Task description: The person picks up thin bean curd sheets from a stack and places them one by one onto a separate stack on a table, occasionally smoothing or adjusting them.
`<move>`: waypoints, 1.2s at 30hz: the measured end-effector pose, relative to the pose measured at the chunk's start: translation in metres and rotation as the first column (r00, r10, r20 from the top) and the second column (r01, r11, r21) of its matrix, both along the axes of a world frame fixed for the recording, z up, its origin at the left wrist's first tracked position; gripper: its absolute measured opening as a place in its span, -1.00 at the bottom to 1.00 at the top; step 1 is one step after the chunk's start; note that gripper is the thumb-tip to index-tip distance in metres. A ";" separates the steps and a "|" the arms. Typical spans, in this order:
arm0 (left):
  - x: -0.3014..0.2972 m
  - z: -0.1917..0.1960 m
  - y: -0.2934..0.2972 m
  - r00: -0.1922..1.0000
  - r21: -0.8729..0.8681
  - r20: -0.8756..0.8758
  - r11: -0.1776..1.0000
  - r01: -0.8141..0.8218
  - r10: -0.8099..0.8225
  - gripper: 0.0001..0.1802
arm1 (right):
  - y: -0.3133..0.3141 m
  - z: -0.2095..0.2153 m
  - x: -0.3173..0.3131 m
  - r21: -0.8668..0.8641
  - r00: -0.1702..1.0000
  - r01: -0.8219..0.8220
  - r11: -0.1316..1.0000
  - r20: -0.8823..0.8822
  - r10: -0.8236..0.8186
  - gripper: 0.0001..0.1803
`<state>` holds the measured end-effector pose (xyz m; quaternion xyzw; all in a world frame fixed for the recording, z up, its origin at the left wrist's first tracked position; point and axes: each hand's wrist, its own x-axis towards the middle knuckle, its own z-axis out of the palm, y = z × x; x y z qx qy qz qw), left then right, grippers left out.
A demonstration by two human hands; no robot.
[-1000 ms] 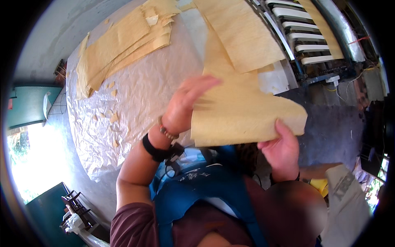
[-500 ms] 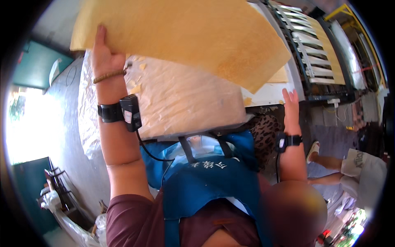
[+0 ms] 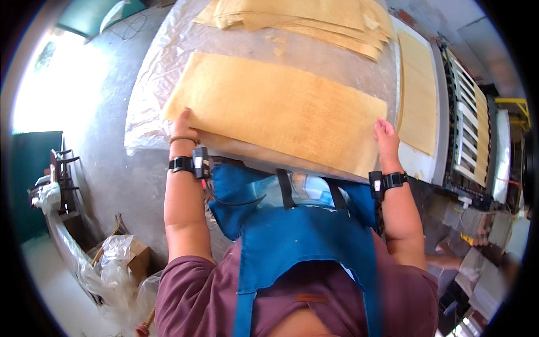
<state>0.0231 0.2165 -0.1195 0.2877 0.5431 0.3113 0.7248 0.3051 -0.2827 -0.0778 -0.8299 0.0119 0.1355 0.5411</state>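
Observation:
A large, thin yellow-tan sheet (image 3: 275, 106) lies across the near part of a plastic-covered table (image 3: 151, 101). My left hand (image 3: 184, 123) grips its near left corner, thumb on top and the other fingers hidden underneath. At the right edge, my right hand (image 3: 386, 137) has its fingers bent and pinched at the sheet's border. Beyond it, a loose pile of similar sheets (image 3: 303, 17) rests at the far side, with small broken scraps between.
To the right, another tan sheet (image 3: 416, 90) lies on a white surface beside a rack with white slats (image 3: 463, 118). Clear plastic wrap (image 3: 115, 253) and a cardboard box (image 3: 138, 261) are on the floor at lower left. Another person is partly visible at lower right.
The sheet has come down from a raised, tilted position onto the near part of the table. My right hand, apart from it before, is now at its right edge. The view has shifted.

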 end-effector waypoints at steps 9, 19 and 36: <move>0.030 0.000 0.038 0.968 0.096 0.207 0.987 0.127 -0.144 -0.55 | -0.028 0.022 -0.043 0.022 0.971 0.007 1.000 -0.239 -0.002 -0.57; 0.049 0.055 -0.050 0.574 0.587 -0.806 0.327 0.741 0.146 -0.66 | -0.021 0.039 -0.031 -0.576 0.952 -0.034 0.816 0.230 0.201 -0.64; 0.225 0.042 -0.343 0.387 0.716 -0.695 -0.539 0.443 -0.606 -0.60 | -0.049 0.045 -0.024 0.402 0.909 0.144 0.904 -0.415 0.039 -0.65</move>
